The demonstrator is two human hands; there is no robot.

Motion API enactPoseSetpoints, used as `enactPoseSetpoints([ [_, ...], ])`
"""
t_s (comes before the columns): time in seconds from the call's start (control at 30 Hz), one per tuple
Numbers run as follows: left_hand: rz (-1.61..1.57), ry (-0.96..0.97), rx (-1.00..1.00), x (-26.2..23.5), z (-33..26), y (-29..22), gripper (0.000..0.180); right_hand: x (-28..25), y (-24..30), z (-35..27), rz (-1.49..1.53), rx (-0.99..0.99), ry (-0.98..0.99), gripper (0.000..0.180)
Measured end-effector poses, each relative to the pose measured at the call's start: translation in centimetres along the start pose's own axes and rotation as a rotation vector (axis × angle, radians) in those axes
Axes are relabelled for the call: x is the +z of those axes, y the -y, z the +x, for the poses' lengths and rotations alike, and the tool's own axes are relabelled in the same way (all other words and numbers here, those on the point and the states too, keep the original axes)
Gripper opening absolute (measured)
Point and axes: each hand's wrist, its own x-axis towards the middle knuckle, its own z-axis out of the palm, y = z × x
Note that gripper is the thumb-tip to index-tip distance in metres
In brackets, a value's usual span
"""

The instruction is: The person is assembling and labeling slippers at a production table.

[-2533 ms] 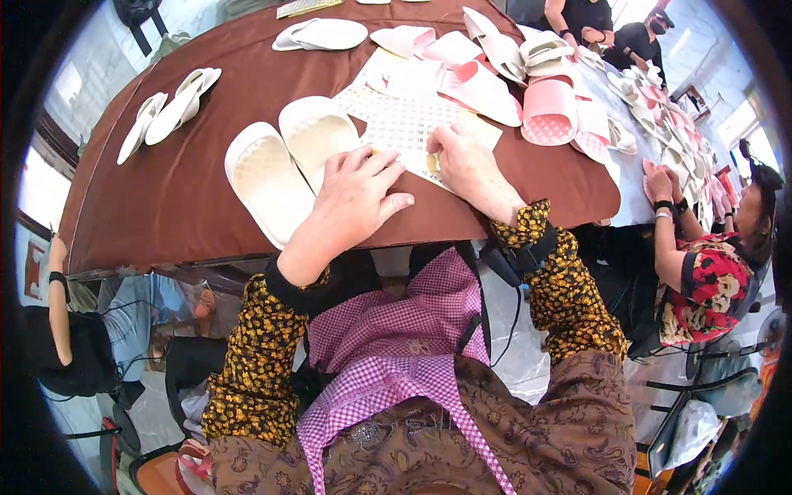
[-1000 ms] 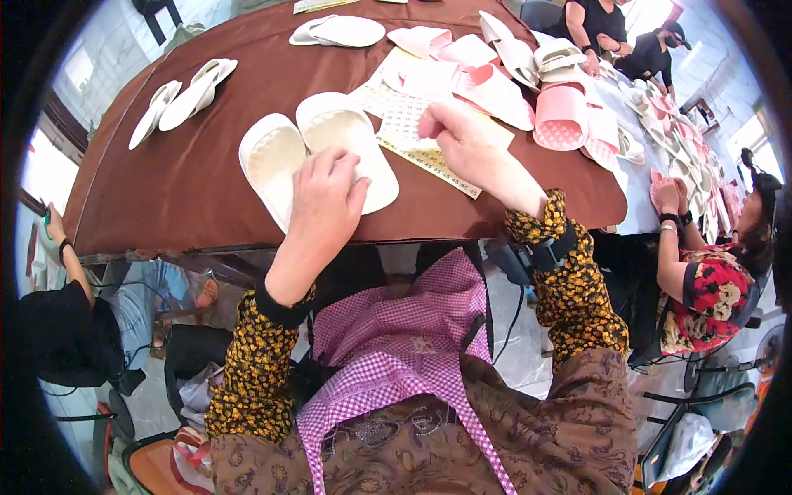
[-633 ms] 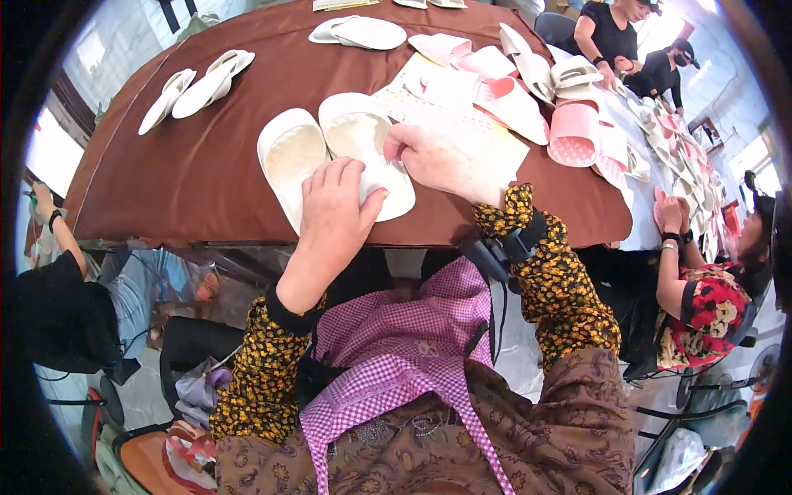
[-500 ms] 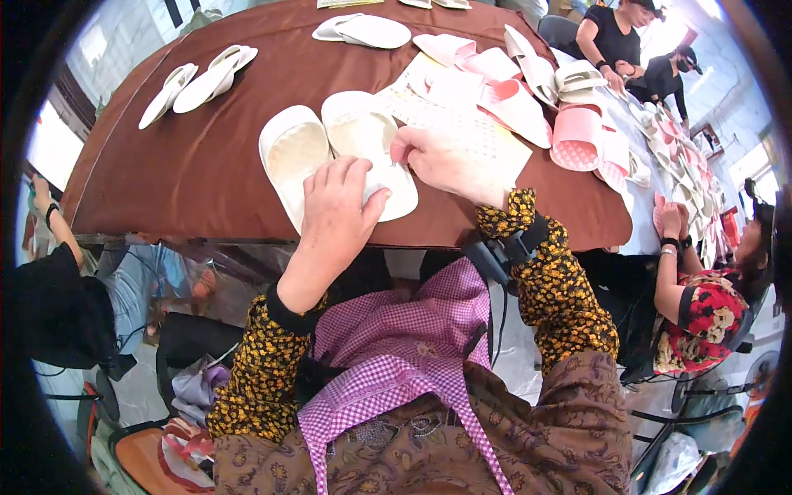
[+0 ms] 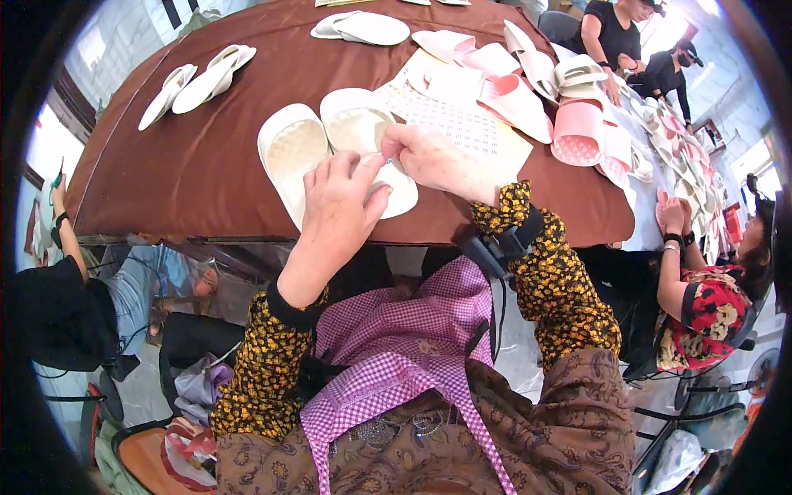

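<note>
A pair of cream slippers lies side by side on the brown-covered table in front of me, the left slipper (image 5: 290,142) and the right slipper (image 5: 356,115). My left hand (image 5: 340,206) rests over their near ends, thumb apart from the bent fingers, with nothing seen between them. My right hand (image 5: 441,161) is closed in a pinch over the right slipper. A tiny pale sticker with dark marks (image 5: 389,161) shows at its fingertips. Just beyond that hand lies a sheet of small printed stickers (image 5: 462,124).
Pink slippers (image 5: 516,103) overlap the sheet's far side. More cream slippers (image 5: 202,82) lie at far left, and another pair (image 5: 367,29) at the back. A person in a red floral top (image 5: 709,309) sits at right; slippers crowd the table there. Another person's arm (image 5: 70,239) is at left.
My right hand has shifted slightly left, nearer my left fingers, and a small sticker now shows at its tips. My left hand stays almost in place. The person at left has raised a hand.
</note>
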Motion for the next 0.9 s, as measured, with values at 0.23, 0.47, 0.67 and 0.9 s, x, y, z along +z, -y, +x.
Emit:
enactPoseSetpoints([
  [0.23,0.074,0.01,0.042,0.2,0.2,0.0,0.035,0.2,-0.1,-0.2,-0.006,-0.012,-0.005,0.016],
  [0.47,0.079,0.043,0.049,0.1,0.2,0.1,0.034,0.2,0.0,-0.6,-0.018,-0.03,-0.016,0.016],
  [0.67,0.065,0.05,0.057,0.1,0.2,0.1,0.032,1.0,-1.0,-0.5,-0.01,-0.095,-0.085,0.017],
  [0.9,0.108,0.055,0.055,0.2,0.2,0.2,0.033,0.9,-1.0,-0.4,0.052,-0.124,-0.077,0.019],
])
